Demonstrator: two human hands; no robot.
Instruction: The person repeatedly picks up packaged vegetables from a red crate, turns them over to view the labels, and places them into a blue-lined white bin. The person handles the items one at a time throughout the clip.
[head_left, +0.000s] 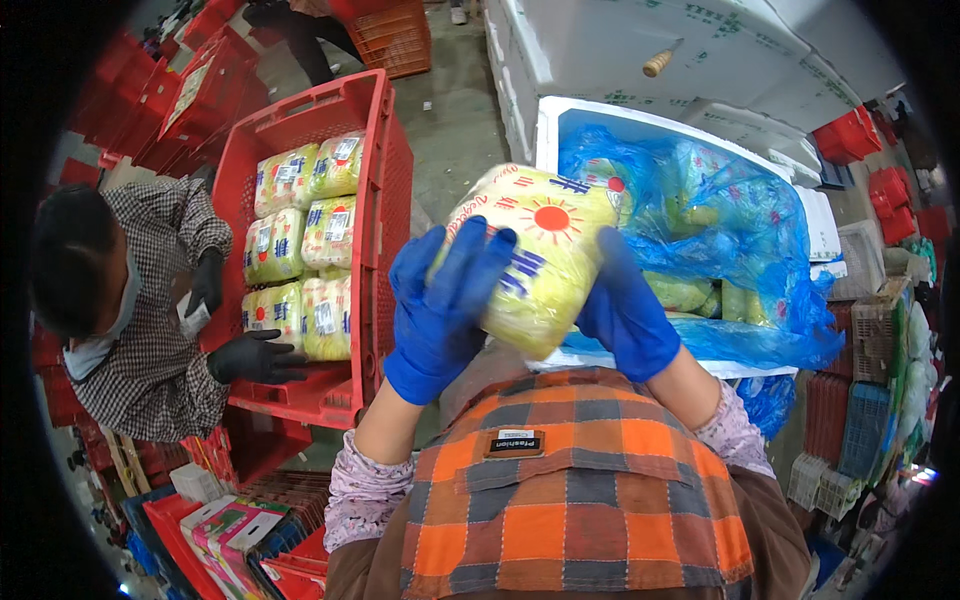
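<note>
Both my hands wear blue gloves and hold one film-wrapped pack of pale yellow-green vegetable (551, 255), printed with a red sun. My left hand (450, 300) grips its left side; my right hand (626, 300), slightly blurred, is against its right side. To the right stands a white foam box (549, 135) lined with blue plastic film (780, 232), with several similar packs inside, partly under the film. On the left, a red plastic crate (382, 225) holds several upright-printed wrapped packs (330, 232) bearing white labels.
A co-worker in a checked top (154, 225) stands left of the crate, one black-gloved hand (259, 356) at its edge, the other holding something white. A wooden-handled knife (658, 63) lies on white foam boxes (600, 45). Stacked crates (817, 420) stand at right, more red ones (202, 97) upper left.
</note>
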